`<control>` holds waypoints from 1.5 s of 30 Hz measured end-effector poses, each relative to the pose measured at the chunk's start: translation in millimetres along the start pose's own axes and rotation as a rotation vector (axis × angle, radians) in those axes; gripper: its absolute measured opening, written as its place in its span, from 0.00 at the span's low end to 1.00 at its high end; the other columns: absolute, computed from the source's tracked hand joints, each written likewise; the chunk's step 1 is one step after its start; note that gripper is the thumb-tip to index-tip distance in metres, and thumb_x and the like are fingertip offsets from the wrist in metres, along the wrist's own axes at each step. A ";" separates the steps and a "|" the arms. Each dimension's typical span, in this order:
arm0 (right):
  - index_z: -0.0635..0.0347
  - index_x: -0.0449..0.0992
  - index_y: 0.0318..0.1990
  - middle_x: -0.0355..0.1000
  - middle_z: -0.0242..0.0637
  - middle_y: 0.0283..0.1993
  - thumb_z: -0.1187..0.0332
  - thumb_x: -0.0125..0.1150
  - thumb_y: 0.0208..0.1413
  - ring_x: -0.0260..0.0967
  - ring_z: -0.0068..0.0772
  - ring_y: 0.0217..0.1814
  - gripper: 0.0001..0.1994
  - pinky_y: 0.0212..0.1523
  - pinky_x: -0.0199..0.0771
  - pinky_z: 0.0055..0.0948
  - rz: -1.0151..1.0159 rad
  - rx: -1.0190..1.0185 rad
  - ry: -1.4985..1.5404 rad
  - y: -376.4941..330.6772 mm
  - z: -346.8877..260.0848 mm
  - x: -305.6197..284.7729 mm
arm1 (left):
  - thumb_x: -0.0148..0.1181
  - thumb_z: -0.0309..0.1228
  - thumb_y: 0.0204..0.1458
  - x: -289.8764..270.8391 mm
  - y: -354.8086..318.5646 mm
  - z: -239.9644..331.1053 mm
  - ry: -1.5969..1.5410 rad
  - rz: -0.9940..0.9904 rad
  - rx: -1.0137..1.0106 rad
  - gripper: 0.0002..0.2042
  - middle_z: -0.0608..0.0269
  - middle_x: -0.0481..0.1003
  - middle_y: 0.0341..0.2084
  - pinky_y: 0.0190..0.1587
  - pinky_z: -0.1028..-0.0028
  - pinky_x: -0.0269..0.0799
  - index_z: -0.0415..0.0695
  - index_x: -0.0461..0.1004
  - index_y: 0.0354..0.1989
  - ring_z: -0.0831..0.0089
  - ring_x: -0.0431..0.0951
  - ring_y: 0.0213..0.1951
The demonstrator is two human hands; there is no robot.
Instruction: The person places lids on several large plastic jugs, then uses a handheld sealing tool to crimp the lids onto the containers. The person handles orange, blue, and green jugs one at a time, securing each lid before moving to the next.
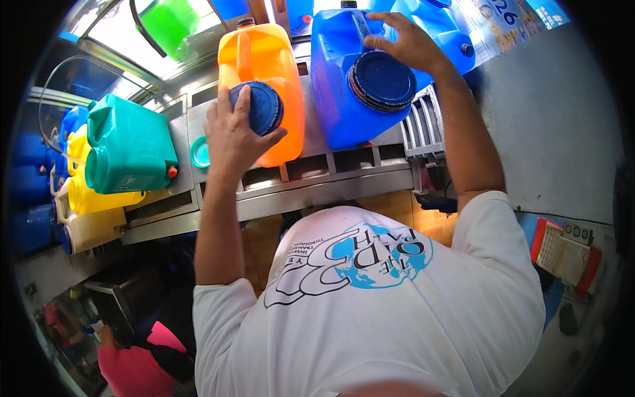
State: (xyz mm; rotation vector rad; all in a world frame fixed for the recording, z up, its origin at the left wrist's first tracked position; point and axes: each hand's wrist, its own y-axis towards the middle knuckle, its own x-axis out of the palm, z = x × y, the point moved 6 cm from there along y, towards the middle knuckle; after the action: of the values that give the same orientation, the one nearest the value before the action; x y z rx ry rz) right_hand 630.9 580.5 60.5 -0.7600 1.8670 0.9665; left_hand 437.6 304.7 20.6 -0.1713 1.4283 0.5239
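My left hand (235, 132) is closed on the dark blue screw lid (266, 109) of an orange jug (264, 53), its fingers across the lid and its thumb by the lower rim. Beside that jug stands a blue jug (334, 92) with a wide dark blue lid (382, 79) facing me. My right hand (413, 43) is at the top of this blue jug, next to its handle. Its thumb and fingers are apart, with nothing held between them. Both jugs stand upright on a slotted metal counter (278, 198).
A green jug (135, 142) lies to the left near yellow (99, 198) and blue containers. A turquoise ring-shaped cap (200, 152) lies by my left wrist. More blue jugs (440, 40) stand far right beside a metal rack (423, 122). A person in pink (135, 370) is at lower left.
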 end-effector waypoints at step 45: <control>0.40 0.59 0.72 0.55 0.55 0.72 0.41 0.70 0.44 0.55 0.66 0.72 0.46 0.69 0.62 0.54 -0.517 -0.060 -0.294 -44.9 -44.5 31.2 | 0.79 0.53 0.30 3.8 -0.4 5.1 0.004 0.041 -0.008 0.47 0.47 0.60 0.67 0.67 0.47 0.57 0.56 0.68 0.65 0.44 0.58 0.68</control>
State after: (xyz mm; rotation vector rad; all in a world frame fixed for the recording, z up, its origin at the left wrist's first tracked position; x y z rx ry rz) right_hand 634.7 515.9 32.4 -1.0128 1.3008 0.7520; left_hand 442.5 307.4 17.5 -0.1494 1.4369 0.5634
